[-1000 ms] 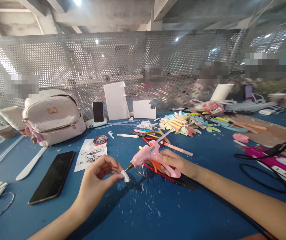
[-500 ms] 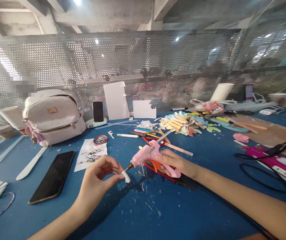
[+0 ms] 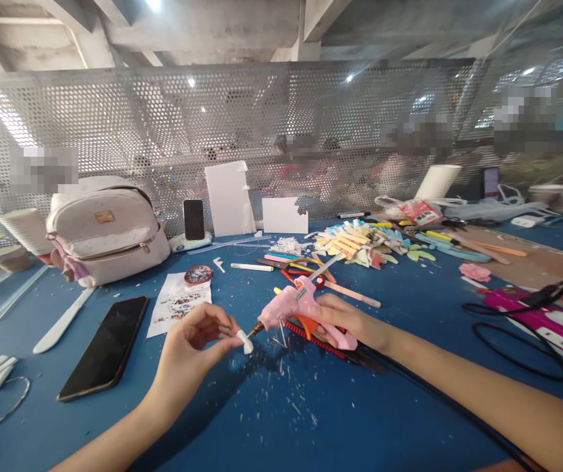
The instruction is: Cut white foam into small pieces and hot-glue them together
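Note:
Between thumb and fingertips, my left hand pinches a small white piece, whose material I cannot make out. My right hand is wrapped round the handle of a pink hot glue gun. The gun's metal nozzle points left and down, right beside the white piece; whether they touch is hard to tell. A clear glue stick sticks out of the gun's back end. Under the gun lies a red-edged thing, partly hidden by the gun and my right hand.
A black phone and a white plastic knife lie left. Behind them stands a pale backpack. Paper strips, markers and pliers fill the back middle. A magenta power strip with black cable sits right.
The white piece in my left hand has tilted and shifted slightly left and up. The glue gun stays almost where it was, still in my right hand.

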Available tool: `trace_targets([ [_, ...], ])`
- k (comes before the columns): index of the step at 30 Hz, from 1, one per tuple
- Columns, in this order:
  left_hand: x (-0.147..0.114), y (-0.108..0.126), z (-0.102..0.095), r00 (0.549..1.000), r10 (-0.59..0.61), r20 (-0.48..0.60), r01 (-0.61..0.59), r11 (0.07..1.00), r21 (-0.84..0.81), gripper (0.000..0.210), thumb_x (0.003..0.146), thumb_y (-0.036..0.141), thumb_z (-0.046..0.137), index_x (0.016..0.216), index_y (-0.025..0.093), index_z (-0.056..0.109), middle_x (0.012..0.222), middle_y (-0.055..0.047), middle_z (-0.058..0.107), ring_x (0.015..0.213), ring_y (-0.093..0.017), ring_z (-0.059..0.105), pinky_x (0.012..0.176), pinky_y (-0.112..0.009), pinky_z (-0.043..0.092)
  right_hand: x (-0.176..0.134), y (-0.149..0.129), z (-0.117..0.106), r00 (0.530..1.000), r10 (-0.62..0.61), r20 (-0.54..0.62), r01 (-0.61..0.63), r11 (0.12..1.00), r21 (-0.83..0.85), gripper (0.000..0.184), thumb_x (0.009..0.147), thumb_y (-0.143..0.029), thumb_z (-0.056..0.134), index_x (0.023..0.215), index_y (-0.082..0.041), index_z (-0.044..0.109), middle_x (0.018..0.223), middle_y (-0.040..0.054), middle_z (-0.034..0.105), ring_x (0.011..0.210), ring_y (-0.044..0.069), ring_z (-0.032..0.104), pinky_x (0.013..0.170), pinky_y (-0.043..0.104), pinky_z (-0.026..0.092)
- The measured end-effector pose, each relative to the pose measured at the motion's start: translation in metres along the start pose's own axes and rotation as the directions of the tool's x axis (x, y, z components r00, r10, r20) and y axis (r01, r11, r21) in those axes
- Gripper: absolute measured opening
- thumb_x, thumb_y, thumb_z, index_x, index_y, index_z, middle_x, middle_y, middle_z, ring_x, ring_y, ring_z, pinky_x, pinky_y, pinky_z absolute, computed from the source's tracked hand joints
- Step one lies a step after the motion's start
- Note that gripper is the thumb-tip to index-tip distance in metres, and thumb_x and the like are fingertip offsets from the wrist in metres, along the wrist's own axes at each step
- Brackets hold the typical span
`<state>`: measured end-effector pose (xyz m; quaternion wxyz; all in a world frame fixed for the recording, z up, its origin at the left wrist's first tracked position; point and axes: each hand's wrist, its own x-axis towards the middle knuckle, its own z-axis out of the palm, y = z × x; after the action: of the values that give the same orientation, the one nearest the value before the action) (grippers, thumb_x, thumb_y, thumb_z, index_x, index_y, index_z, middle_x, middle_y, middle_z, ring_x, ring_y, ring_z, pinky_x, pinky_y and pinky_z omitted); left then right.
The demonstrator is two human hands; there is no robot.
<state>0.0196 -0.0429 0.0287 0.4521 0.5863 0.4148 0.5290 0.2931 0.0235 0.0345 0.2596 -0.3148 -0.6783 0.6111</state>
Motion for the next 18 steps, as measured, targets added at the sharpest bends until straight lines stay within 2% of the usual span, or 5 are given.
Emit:
trace_targets([
  [7,0.002,-0.003,-0.001,0.999,0.017,-0.030,-0.017,1.000,-0.008,0.019,0.076,0.018,0.077,0.083,0.020,0.059,0.079,0.003,0.067,0.074,-0.009,0.065,0.073,-0.019,0.054,0.002,0.003,-0.002,0.999,-0.026,0.032,0.026,1.000,0.008,0.056,0.086,-0.066,0.059,0.060,-0.017,0.052,0.043,-0.0028,0.047,0.043,0.010,0.042,0.047,0.026,0.029],
  [11,0.002,-0.006,-0.004,0.994,0.088,-0.068,-0.081,0.991,0.105,0.016,0.079,0.021,0.074,0.092,0.023,0.066,0.082,0.004,0.064,0.075,-0.007,0.063,0.073,-0.015,0.052,0.006,0.008,-0.006,0.997,-0.069,0.031,0.067,0.995,0.071,0.052,0.089,-0.059,0.058,0.060,-0.016,0.053,0.045,-0.0032,0.047,0.044,0.009,0.041,0.048,0.025,0.029],
  [14,0.002,-0.006,-0.005,0.991,0.122,-0.055,-0.108,0.973,0.206,0.011,0.083,0.026,0.070,0.094,0.025,0.070,0.084,0.002,0.063,0.075,-0.008,0.060,0.070,-0.015,0.051,0.008,0.010,-0.008,0.995,-0.097,0.019,0.095,0.989,0.109,0.052,0.091,-0.057,0.056,0.060,-0.016,0.054,0.044,-0.0031,0.047,0.043,0.009,0.040,0.047,0.025,0.028],
  [18,0.001,-0.004,-0.004,0.993,0.105,-0.054,-0.090,0.969,0.229,0.011,0.085,0.031,0.068,0.092,0.024,0.072,0.085,0.000,0.063,0.071,-0.009,0.057,0.065,-0.017,0.049,0.010,0.010,-0.011,0.991,-0.136,0.002,0.135,0.986,0.101,0.056,0.092,-0.058,0.052,0.055,-0.017,0.052,0.043,-0.0023,0.046,0.042,0.009,0.039,0.047,0.026,0.029],
])
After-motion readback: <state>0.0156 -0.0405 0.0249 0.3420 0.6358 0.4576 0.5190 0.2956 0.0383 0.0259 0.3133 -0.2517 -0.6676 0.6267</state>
